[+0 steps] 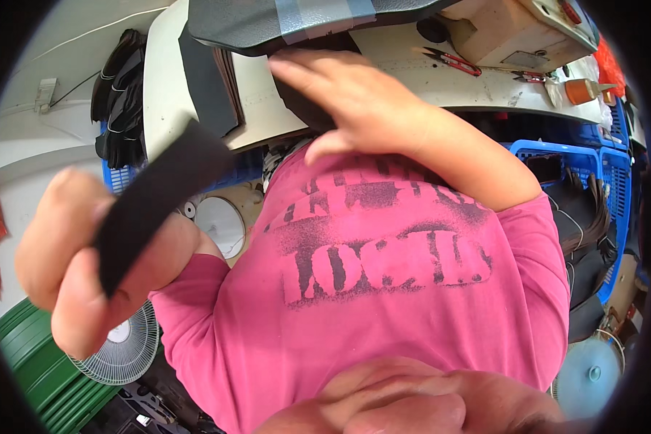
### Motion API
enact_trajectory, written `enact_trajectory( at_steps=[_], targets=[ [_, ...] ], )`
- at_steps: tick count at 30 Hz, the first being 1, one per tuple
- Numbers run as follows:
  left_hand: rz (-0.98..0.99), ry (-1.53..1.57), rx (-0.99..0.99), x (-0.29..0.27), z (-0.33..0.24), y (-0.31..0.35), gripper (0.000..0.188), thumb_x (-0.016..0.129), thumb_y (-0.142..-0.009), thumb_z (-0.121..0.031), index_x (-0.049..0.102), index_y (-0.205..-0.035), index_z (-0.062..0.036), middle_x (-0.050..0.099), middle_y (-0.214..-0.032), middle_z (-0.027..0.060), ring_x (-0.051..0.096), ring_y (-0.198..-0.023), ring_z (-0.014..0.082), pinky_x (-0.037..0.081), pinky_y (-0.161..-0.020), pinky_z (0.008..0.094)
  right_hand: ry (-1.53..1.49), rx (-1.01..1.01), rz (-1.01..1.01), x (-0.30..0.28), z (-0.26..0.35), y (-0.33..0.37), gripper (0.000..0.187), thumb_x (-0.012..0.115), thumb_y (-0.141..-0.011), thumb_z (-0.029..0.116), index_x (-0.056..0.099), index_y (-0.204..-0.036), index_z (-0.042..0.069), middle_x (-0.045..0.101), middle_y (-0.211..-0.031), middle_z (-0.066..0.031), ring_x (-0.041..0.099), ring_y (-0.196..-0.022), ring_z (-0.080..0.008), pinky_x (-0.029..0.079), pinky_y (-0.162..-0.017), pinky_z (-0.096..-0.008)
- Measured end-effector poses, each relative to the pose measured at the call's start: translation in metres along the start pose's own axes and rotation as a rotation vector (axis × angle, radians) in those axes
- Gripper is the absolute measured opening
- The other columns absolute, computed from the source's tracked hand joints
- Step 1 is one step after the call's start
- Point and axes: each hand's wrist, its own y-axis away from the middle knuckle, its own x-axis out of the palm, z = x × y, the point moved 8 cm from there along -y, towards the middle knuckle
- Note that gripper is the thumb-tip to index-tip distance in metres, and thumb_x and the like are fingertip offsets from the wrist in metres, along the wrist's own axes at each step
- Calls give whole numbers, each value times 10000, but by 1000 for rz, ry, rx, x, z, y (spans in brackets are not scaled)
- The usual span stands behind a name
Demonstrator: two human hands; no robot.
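Note:
My left hand (79,260), blurred by motion, is raised at the left with its fingers closed on one end of a black fabric strip (159,192). The strip slants up to the right, its far end reaching toward the table's left part. At the table's near edge my right hand (354,94) lies with fingers stretched out and the thumb apart. Its fingers rest over a dark brown piece (307,108), just below the dark grey machine body (260,22). A stack of dark flat pieces (213,87) is on the table to the left of that hand.
The white table (168,87) holds red-handled snips (452,61), a beige box-shaped machine part (513,36) and an orange thread cone (586,90). Blue crates (615,188) with bundled dark pieces stand at the right. A fan (123,343) and green bins (43,362) are low at the left.

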Motion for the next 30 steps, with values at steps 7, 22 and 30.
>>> enact_trajectory(
  at_steps=[7,22,30],
  targets=[
    [362,288,-645,122,112,25,226,522,-904,17,635,-1099,20,672,-1067,126,634,-947,165,466,-853,242,-1096,84,358,44,25,-2,358,712,-814,330,673,-915,-11,674,-788,-113,612,-738,-188,499,-712,-311],
    [788,-243,-367,200,78,33,271,574,-847,-238,674,-1050,-90,671,-1006,83,629,-897,302,483,-815,385,-1683,257,105,-5,3,35,342,539,-952,127,509,-1259,-22,606,-1191,-85,545,-1112,-161,424,-981,-332],
    [831,-420,-415,206,85,34,323,579,-856,-370,683,-1084,-166,673,-1041,50,594,-998,246,431,-830,353,-1813,310,-5,-15,-5,38,370,527,-962,154,476,-1292,-4,589,-1218,-87,541,-1124,-167,424,-984,-333]
  ],
)
